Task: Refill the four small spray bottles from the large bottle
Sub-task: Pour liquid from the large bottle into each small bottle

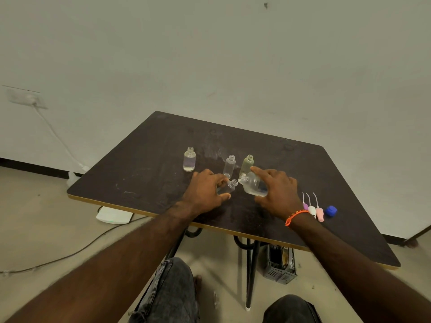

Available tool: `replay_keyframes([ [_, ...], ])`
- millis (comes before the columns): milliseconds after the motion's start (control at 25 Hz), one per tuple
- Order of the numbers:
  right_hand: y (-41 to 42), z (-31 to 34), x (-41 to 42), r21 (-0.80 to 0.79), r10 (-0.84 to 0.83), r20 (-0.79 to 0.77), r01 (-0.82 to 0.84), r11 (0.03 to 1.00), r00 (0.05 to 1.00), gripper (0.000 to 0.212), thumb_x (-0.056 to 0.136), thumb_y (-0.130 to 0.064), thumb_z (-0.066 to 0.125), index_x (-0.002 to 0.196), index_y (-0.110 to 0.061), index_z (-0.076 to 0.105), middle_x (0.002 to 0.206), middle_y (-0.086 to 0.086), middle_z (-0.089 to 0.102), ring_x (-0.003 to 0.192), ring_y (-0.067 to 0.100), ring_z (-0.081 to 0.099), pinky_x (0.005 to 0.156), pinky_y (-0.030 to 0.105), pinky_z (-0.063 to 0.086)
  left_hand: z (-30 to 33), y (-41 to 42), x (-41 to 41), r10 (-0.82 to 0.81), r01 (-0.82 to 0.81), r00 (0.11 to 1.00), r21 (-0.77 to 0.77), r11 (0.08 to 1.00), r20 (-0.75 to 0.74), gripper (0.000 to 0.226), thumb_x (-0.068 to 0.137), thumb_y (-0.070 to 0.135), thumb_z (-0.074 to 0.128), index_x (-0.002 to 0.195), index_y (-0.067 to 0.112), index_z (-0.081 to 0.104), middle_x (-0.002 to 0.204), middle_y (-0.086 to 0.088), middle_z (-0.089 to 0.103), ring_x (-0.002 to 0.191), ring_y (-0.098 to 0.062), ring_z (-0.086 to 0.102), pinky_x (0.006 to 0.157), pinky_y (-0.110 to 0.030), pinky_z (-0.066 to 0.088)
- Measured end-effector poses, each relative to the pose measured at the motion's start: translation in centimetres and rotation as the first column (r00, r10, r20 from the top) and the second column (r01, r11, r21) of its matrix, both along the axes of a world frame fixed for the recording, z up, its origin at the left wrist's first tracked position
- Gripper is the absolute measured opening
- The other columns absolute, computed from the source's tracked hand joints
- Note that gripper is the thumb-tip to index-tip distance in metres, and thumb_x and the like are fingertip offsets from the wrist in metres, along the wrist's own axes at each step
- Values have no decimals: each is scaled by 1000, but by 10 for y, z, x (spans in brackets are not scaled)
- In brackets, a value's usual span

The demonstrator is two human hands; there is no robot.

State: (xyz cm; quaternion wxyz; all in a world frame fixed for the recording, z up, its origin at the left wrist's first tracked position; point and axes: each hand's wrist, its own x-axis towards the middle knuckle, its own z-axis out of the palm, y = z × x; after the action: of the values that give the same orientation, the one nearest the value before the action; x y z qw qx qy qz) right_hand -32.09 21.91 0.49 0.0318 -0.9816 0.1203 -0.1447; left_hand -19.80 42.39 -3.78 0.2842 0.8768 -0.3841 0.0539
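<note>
Toward the table's (140,159) left edge one small bottle (189,159) stood apart. Your left hand (205,191) gripped a tilted small bottle (229,186) near the front edge; your right hand (277,191) gripped the large bottle (253,184), tipped neck-to-neck. Any misalignment of those narrow mouths risked spilling liquid onto the table.

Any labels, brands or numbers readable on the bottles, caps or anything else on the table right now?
None readable. The large bottle in the right hand and the four small bottles show clear, unlabelled plastic. The blue cap and spray tops show no visible print.
</note>
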Motion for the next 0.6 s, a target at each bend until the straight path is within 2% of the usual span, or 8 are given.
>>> replay_keyframes([
  [600, -2, 8, -2, -148, 19, -31, -23, 989, 999, 83, 79, -43, 73, 150, -43, 31, 142, -3, 49, 132, 23, 39, 106, 48, 25, 7, 2, -5, -28, 27, 999, 33, 999, 18, 54, 88, 50, 77, 136, 29, 63, 113, 7, 67, 115, -14, 51, 107, -43, 37],
])
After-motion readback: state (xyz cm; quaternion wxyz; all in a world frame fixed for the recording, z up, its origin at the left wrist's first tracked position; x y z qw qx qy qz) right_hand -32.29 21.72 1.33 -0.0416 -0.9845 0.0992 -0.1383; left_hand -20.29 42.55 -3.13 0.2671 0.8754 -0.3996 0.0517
